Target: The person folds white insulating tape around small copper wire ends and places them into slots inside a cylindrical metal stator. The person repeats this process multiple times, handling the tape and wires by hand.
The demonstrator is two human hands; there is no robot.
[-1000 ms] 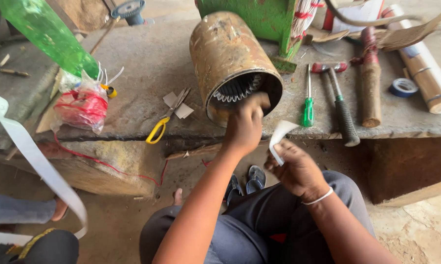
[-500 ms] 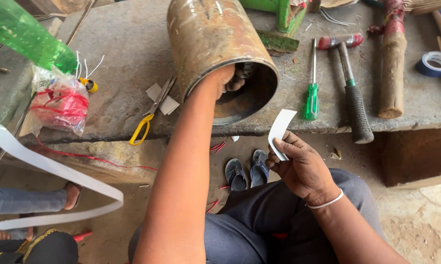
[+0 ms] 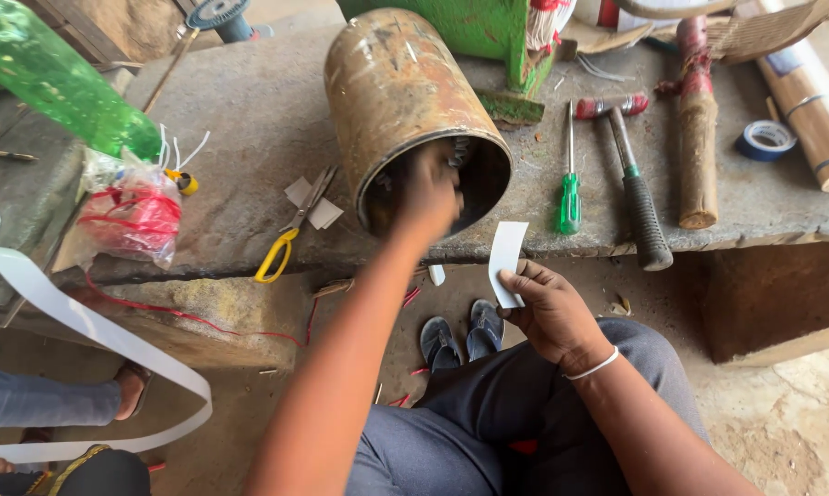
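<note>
The left hand (image 3: 430, 193) is now hovering blurred at the open mouth of the rusty cylindrical metal motor housing (image 3: 405, 101) lying on its side on the grey stone bench (image 3: 240, 147), whereas half a second ago the forearm was sunk deeper inside that opening. So the hand is coming back out toward the near rim, which suggests the work inside the winding slots is pausing or finishing for this pass. Motion blur is hiding its fingers, so I cannot tell whether they are spread or closed on anything.

The right hand (image 3: 550, 308) is staying low in front of the bench edge, above the lap, pinching a small white rectangular paper strip (image 3: 506, 262) upright between thumb and fingers; the strip is sitting a little nearer the housing mouth than before and reads as the next piece waiting to go in.

To the left of the housing, yellow-handled scissors (image 3: 290, 230) are lying among cut paper scraps. To the right, a green-handled screwdriver (image 3: 570, 188) and a black-gripped hammer (image 3: 633, 184) are resting side by side, with a roll of blue tape (image 3: 766, 140) farther right.

At the far left, a long white paper ribbon (image 3: 84, 326) is looping down past another person's sandalled foot (image 3: 131, 386).
</note>
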